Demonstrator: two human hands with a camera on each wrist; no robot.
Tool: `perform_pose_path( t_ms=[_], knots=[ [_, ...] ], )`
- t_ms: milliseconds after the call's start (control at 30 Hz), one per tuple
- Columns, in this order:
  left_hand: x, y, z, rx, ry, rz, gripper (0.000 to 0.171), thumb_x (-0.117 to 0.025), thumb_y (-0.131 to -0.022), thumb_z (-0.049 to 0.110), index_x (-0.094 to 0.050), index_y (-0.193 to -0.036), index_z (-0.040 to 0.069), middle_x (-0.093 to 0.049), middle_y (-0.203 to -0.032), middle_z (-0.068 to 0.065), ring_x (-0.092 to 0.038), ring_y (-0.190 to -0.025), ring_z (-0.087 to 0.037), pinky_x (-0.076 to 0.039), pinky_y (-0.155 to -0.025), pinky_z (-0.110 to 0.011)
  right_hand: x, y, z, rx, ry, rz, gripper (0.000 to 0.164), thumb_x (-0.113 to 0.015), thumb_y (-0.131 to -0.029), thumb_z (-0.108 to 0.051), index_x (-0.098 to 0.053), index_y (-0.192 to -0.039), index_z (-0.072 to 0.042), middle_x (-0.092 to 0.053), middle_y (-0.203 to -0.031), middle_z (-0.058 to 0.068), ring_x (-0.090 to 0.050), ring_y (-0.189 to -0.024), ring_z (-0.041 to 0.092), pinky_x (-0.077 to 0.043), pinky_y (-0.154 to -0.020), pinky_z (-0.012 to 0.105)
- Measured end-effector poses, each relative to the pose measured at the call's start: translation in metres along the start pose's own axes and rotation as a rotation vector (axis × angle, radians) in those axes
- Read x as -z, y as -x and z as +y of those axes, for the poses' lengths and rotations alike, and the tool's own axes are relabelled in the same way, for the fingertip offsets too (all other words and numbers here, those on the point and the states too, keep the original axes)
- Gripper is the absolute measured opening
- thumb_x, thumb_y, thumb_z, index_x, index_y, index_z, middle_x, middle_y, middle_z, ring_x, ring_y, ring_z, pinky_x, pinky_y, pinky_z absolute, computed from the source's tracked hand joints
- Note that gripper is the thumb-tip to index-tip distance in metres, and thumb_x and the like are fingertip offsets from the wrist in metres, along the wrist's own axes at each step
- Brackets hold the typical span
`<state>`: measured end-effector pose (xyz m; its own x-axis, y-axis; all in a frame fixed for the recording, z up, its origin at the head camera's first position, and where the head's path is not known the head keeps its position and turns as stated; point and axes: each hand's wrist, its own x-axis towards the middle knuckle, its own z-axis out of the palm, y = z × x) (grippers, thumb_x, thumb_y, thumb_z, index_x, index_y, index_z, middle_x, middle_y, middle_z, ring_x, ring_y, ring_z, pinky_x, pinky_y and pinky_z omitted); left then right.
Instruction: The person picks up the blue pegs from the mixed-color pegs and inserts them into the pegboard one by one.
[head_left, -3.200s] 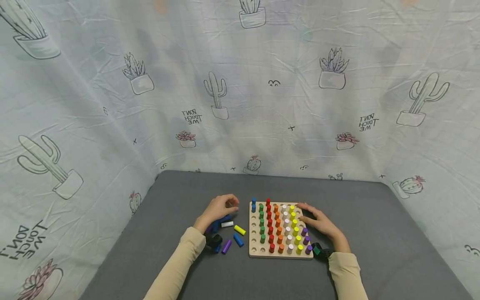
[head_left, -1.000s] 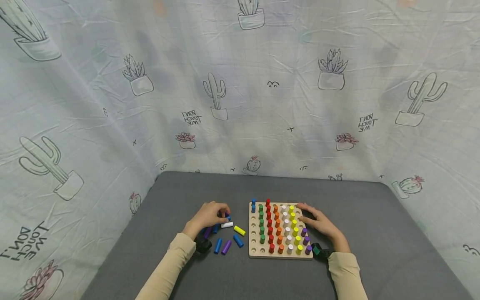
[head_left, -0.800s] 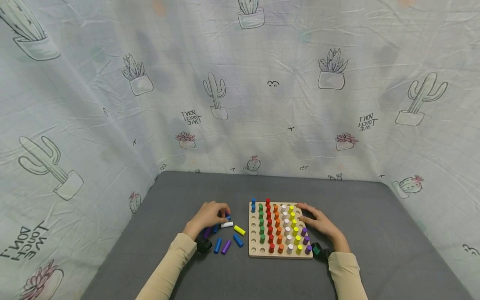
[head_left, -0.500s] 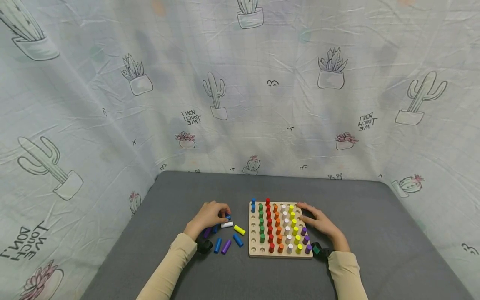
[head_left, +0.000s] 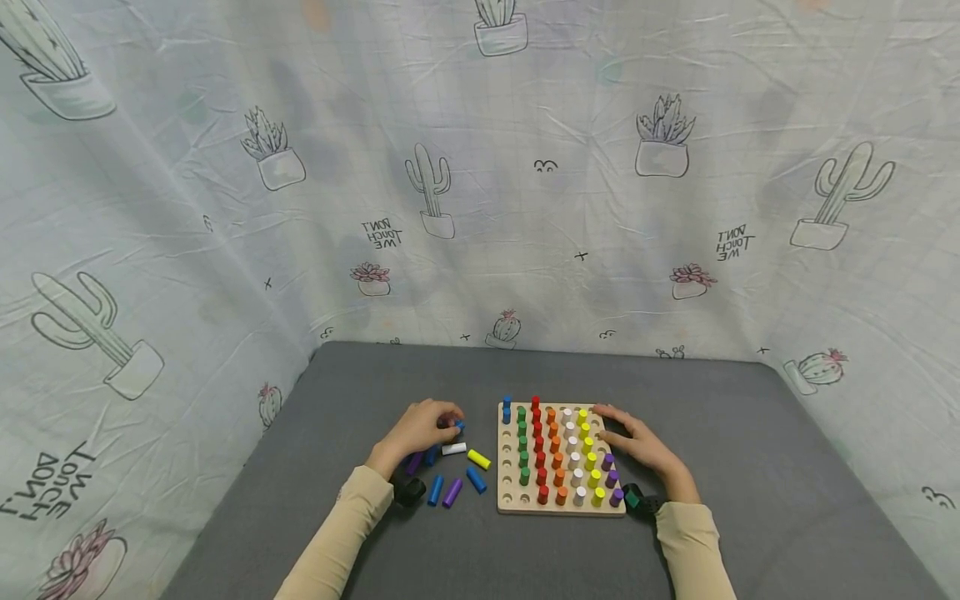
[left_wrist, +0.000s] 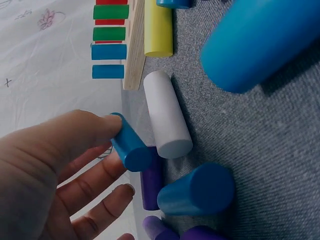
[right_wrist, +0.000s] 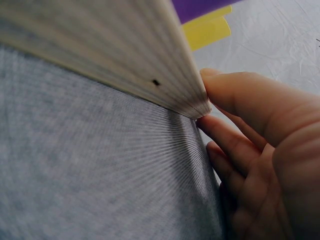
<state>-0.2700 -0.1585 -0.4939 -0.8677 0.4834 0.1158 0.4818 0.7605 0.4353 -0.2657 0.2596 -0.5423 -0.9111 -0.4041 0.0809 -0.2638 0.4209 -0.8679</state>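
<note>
My left hand [head_left: 418,429] pinches a blue peg [left_wrist: 131,147] between thumb and fingertips, tilted and beside the loose white peg [left_wrist: 167,115]. To its right lies a wooden pegboard [head_left: 517,509] with upright columns of coloured pegs: two blue at the far left corner, then green, red, orange, white, yellow and, at the near right, purple. My right hand [head_left: 641,442] rests against the board's right side. In the right wrist view, its thumb and fingertips touch the board's side wall [right_wrist: 145,70], the fingers extended and relaxed.
Around my left hand lie more loose pegs on the grey tabletop [head_left: 465,558]: a yellow peg [head_left: 479,460], a purple peg [head_left: 452,493], a blue peg [head_left: 476,480] and several others. Bare holes show along the board's left column. A printed curtain [head_left: 480,275] encloses the table.
My left hand has moved left from near the board, back to the loose pegs, and taken a blue peg, now raised slightly. My right hand and the board stay put.
</note>
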Motion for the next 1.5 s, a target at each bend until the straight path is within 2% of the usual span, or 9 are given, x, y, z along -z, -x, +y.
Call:
perform_pose_path(
  t_ms=[233,400,633,933,1167,1500],
  knots=[
    [0.001,-0.002,0.005,-0.031,0.045,0.023,0.022,-0.064,-0.087,0.02,-0.068,-0.108,0.013,-0.063,-0.088,0.004,-0.057,-0.08,-0.015,-0.045,-0.07,-0.033,0.001,0.001,-0.001,0.035,-0.005,-0.005,0.048,-0.056,-0.093,-0.02,-0.043,-0.138,-0.008,-0.03,-0.146,0.023,-0.01,-0.137,0.048,-0.011,-0.102,0.068],
    [0.0,-0.004,0.007,-0.036,0.074,0.04,0.022,-0.062,-0.089,0.022,-0.066,-0.109,0.015,-0.061,-0.089,0.006,-0.055,-0.079,-0.01,-0.045,-0.07,-0.03,0.0,0.001,-0.001,0.039,-0.007,-0.007,0.048,-0.056,-0.093,-0.019,-0.042,-0.138,-0.009,-0.03,-0.146,0.023,-0.009,-0.137,0.048,-0.012,-0.102,0.068],
    [-0.003,-0.008,0.011,-0.042,0.107,0.063,0.019,-0.064,-0.087,0.021,-0.066,-0.106,0.017,-0.06,-0.088,0.007,-0.054,-0.077,-0.009,-0.045,-0.069,-0.029,0.0,0.002,-0.002,0.047,-0.013,-0.006,0.049,-0.057,-0.093,-0.017,-0.042,-0.138,-0.008,-0.03,-0.146,0.023,-0.01,-0.136,0.048,-0.013,-0.102,0.068],
    [-0.006,-0.01,0.018,-0.051,0.15,0.068,0.019,-0.065,-0.087,0.023,-0.065,-0.105,0.016,-0.062,-0.09,0.007,-0.056,-0.08,-0.012,-0.045,-0.071,-0.03,-0.001,0.001,0.001,0.028,-0.007,-0.005,0.049,-0.057,-0.093,-0.021,-0.042,-0.138,-0.009,-0.03,-0.147,0.022,-0.009,-0.137,0.048,-0.011,-0.102,0.068],
    [-0.009,-0.014,0.022,-0.042,0.152,0.059,0.017,-0.064,-0.088,0.025,-0.063,-0.105,0.021,-0.062,-0.092,0.007,-0.055,-0.083,-0.012,-0.044,-0.072,-0.029,-0.001,0.001,0.001,0.043,-0.02,-0.008,0.049,-0.057,-0.092,-0.018,-0.042,-0.138,-0.007,-0.031,-0.146,0.023,-0.008,-0.137,0.047,-0.011,-0.102,0.068],
    [-0.016,-0.018,0.028,-0.069,0.194,0.072,0.019,-0.064,-0.088,0.023,-0.063,-0.106,0.016,-0.062,-0.094,0.006,-0.055,-0.084,-0.014,-0.042,-0.076,-0.033,-0.001,0.001,0.002,0.041,-0.015,-0.01,0.049,-0.057,-0.093,-0.018,-0.042,-0.138,-0.007,-0.03,-0.146,0.023,-0.009,-0.137,0.047,-0.012,-0.101,0.069]
  ],
)
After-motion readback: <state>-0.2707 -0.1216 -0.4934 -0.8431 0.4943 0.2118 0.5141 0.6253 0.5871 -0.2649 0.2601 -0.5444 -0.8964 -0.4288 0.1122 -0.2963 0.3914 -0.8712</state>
